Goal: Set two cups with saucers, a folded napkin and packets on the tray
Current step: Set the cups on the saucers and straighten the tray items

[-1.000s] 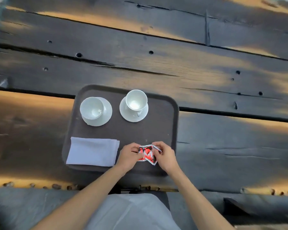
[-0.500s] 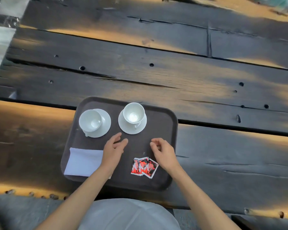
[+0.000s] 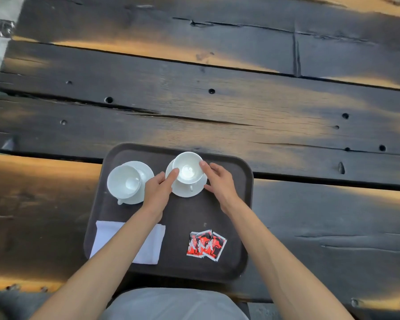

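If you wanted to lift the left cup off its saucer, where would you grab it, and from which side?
Probably by its small handle, which seems to poke out at the near-left edge of the left cup, so come from the near side. The cup stands upright on its saucer; a rim pinch from above would also work. The left hand is beside it.

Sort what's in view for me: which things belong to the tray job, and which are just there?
Job things:
tray
left cup on its saucer
right cup on its saucer, both hands at it
folded napkin
red packets

Just there:
plank table
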Demonstrator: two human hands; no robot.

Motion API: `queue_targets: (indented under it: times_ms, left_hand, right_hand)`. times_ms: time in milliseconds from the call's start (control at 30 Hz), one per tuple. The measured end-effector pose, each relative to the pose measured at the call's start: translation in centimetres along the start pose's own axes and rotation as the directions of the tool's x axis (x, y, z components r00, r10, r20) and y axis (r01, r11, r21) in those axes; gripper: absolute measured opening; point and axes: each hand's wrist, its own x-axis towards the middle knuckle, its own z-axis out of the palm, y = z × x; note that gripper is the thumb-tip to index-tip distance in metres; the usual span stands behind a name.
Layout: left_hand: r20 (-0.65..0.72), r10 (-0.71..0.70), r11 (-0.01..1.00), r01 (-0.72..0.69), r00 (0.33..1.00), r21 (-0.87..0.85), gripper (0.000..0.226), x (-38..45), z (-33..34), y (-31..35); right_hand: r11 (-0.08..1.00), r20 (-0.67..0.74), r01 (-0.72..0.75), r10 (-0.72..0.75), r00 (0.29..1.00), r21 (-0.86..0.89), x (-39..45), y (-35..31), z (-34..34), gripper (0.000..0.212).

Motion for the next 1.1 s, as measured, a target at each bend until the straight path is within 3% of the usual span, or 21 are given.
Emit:
queue_targets:
  times_ms: [167,333,467,633,767,833,900,1033,1100]
  left_hand:
    - [0.066,-0.028,0.998,0.032,0.997,-0.054,0.049,0.0,-0.3,0.1]
    - [0.145,-0.042,0.997,0.051,0.989,-0.058,0.014,-0.3,0.9,0.3]
    - [0.232,-0.054,0.998,0.060,0.971,-0.016,0.019,-1.0,2.8,0.5]
    - [0.233,-0.063,0.998,0.060,0.971,0.016,0.028,-1.5,5.0,0.4]
    - [0.207,-0.071,0.997,0.077,0.976,-0.020,0.020,-0.9,5.2,-0.1]
    - [0.182,-0.075,0.996,0.083,0.980,-0.034,0.062,-1.1,5.2,0.0]
    - [0.173,-0.038,0.998,0.045,0.984,-0.038,0.075,-1.2,5.1,0.1]
    - [0.172,0.090,0.988,-0.110,0.981,0.112,0.048,-1.9,5.4,0.7]
    - [0.193,0.117,0.982,-0.142,0.974,0.121,0.037,-2.0,5.7,0.7]
  right_hand:
    - [0.993,0.008,-0.052,0.051,0.999,0.107,-0.1,0.2,-1.2,0.094]
    - [0.982,-0.014,-0.041,0.044,0.999,0.185,-1.0,1.0,-3.8,0.095]
    - [0.971,-0.061,-0.053,0.069,0.996,0.235,-1.6,2.0,-6.4,0.093]
    - [0.964,-0.092,-0.067,0.094,0.991,0.259,-2.2,2.9,-8.4,0.088]
    - [0.965,-0.104,-0.053,0.082,0.991,0.256,-2.5,2.9,-8.6,0.076]
    - [0.966,-0.115,-0.034,0.066,0.991,0.255,-2.5,2.9,-8.5,0.068]
    - [0.973,-0.128,-0.010,0.041,0.991,0.231,-2.7,2.8,-8.3,0.059]
    - [0.982,-0.146,0.106,-0.083,0.986,0.155,-3.2,2.9,-7.6,0.031]
    - [0.974,-0.119,0.138,-0.118,0.986,0.177,-3.4,2.9,-7.2,0.026]
